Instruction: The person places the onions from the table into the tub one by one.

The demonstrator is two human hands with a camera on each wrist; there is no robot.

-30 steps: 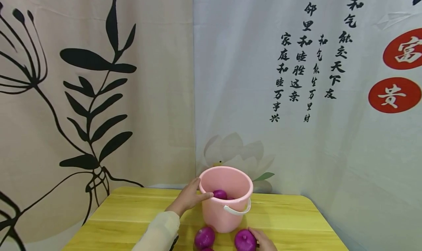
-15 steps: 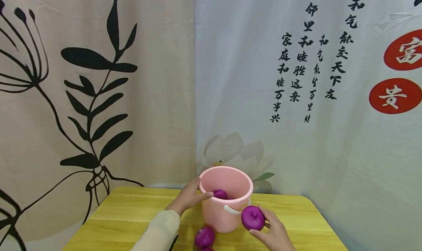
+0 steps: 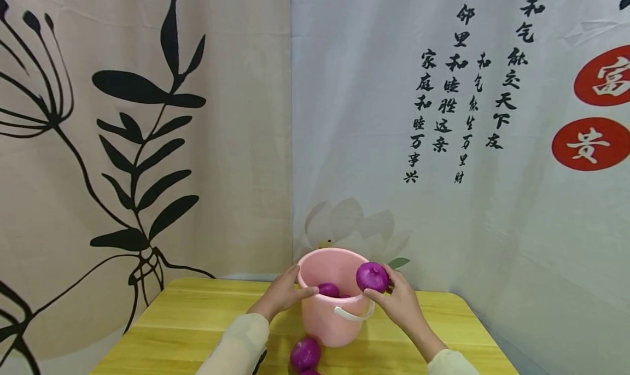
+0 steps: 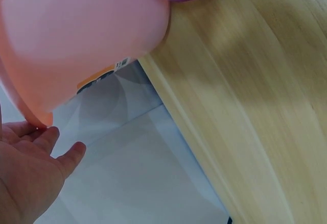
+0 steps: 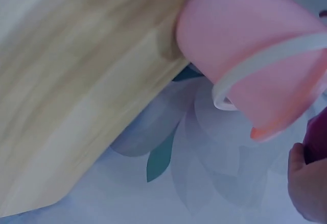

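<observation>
A pink bucket (image 3: 327, 323) with a white handle (image 3: 351, 315) stands upright on the table. My left hand (image 3: 283, 294) holds its rim on the left, thumb along the front edge; the left wrist view shows the fingertips right at the lip. Over the right side of the opening, my right hand (image 3: 400, 301) grips a purple onion (image 3: 372, 277) between thumb and fingers. Inside the bucket lies another purple onion (image 3: 327, 290), with a bit of one more beside it. On the tabletop before the bucket sits a purple onion (image 3: 305, 354), a further one cut off by the frame's bottom edge.
The yellow wood-grain table (image 3: 197, 315) has its far edge close behind the bucket. A printed cloth backdrop (image 3: 236, 145) with plants and writing hangs behind it. In the right wrist view the table edge runs diagonally past the bucket's base.
My right hand has taken the onion from the table at the bucket's front right and raised it to the rim's right side. The left hand and bucket have stayed put.
</observation>
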